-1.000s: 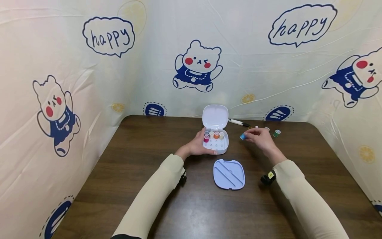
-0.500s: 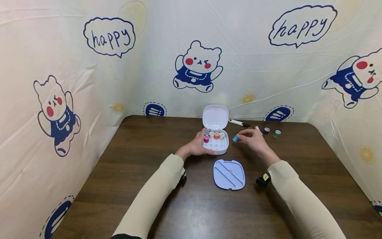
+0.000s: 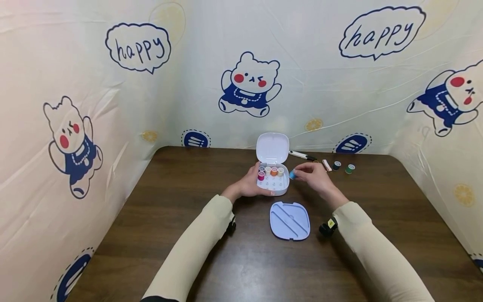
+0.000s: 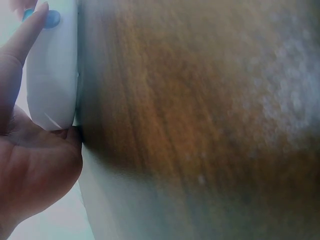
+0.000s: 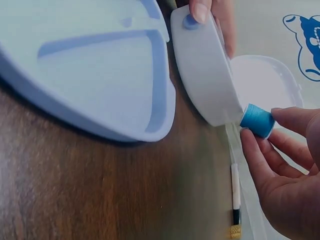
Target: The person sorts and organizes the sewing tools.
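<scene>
A white sewing box [image 3: 280,192] stands on the table with its lid [image 3: 272,147] raised. My left hand [image 3: 249,183] grips its left side, the thumb lying along the front below a blue latch button [image 5: 190,22]. Inside, thread spools fill the back row, among them an orange spool [image 3: 274,171], and a magenta spool [image 3: 261,176] sits in front at the left. Bare pegs show in front of them. My right hand [image 3: 316,177] pinches a blue thread spool [image 5: 257,121] between thumb and fingertips, just beside the box's right wall.
A pale blue divided tray [image 3: 289,221] lies in front of the box. Behind and to the right are a white pen-like tool with a black end [image 3: 299,155], a small white-and-pink stick [image 3: 326,165], a dark spool [image 3: 336,165] and a green spool [image 3: 350,169].
My right hand has moved left with the blue thread spool, up to the box's right side. The dark spool and pink-and-white stick have come into sight behind it. My left hand stays put.
</scene>
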Motion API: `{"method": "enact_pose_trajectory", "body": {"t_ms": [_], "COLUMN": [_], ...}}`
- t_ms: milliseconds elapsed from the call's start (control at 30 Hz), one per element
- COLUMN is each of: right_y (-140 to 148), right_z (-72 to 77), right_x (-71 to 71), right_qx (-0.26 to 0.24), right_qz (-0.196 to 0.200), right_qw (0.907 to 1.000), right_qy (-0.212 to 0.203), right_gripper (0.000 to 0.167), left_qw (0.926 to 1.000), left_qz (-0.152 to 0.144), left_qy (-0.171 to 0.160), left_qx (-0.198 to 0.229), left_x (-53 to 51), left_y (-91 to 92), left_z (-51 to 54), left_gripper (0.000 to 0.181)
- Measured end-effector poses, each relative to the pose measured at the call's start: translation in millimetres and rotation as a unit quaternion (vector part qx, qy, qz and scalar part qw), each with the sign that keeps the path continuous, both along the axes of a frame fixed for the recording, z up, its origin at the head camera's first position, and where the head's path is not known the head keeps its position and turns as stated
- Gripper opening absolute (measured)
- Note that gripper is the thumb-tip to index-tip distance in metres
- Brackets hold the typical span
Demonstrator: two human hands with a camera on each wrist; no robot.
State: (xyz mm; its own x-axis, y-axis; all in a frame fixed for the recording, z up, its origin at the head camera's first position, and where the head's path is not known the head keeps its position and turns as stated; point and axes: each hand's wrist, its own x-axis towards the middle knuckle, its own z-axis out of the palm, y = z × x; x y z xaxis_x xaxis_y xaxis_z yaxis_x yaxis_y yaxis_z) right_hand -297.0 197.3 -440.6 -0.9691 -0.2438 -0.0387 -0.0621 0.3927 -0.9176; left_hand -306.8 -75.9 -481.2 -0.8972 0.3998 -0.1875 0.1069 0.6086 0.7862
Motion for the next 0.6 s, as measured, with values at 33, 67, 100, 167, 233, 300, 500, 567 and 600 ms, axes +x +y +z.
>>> {"method": "enact_pose_trajectory", "body": {"t_ms": [33, 67, 100, 167, 233, 300, 500, 567, 600], "right_y": [-1.1, -2.2, -3.1, -5.0, -6.6, -7.7, -11.0, -12.5, -13.3], "right_z": [0.9, 1.8, 2.5, 3.8, 4.7, 4.8, 5.7, 6.2, 6.1], "right_x": [0.6, 0.8, 0.9, 1.3, 1.1, 0.4, -0.3, 0.0, -0.3], "right_qx": [-0.001, -0.001, 0.000, 0.002, 0.003, 0.004, 0.013, 0.018, 0.019], "right_qz": [-0.001, -0.001, -0.002, 0.000, 0.005, 0.006, 0.006, 0.009, 0.012], "right_qw": [1.0000, 1.0000, 1.0000, 1.0000, 1.0000, 0.9999, 0.9998, 0.9997, 0.9997], "right_qy": [0.001, 0.000, 0.001, 0.002, 0.006, 0.009, 0.012, 0.012, 0.013], "right_gripper": [0.033, 0.032, 0.031, 0.032, 0.034, 0.034, 0.033, 0.034, 0.034], "left_qw": [1.0000, 1.0000, 1.0000, 1.0000, 1.0000, 0.9999, 0.9999, 0.9998, 0.9998], "left_qz": [0.001, 0.001, 0.001, 0.000, 0.000, -0.002, -0.004, -0.006, -0.006], "left_qy": [0.001, 0.002, 0.003, 0.007, 0.010, 0.011, 0.013, 0.018, 0.019], "left_qx": [0.000, 0.000, 0.000, 0.001, 0.000, -0.001, 0.002, 0.008, 0.009], "left_x": [-0.1, -0.2, -0.3, -0.6, -0.6, 0.0, 5.7, 7.9, 9.1], "left_y": [0.0, 0.1, 0.1, -0.1, -0.1, -0.2, 0.0, 0.5, 0.7], "left_z": [-0.2, -0.3, -0.4, -0.5, -0.5, -0.1, 5.6, 7.4, 8.2], "left_gripper": [0.134, 0.134, 0.134, 0.134, 0.134, 0.134, 0.131, 0.128, 0.127]}}
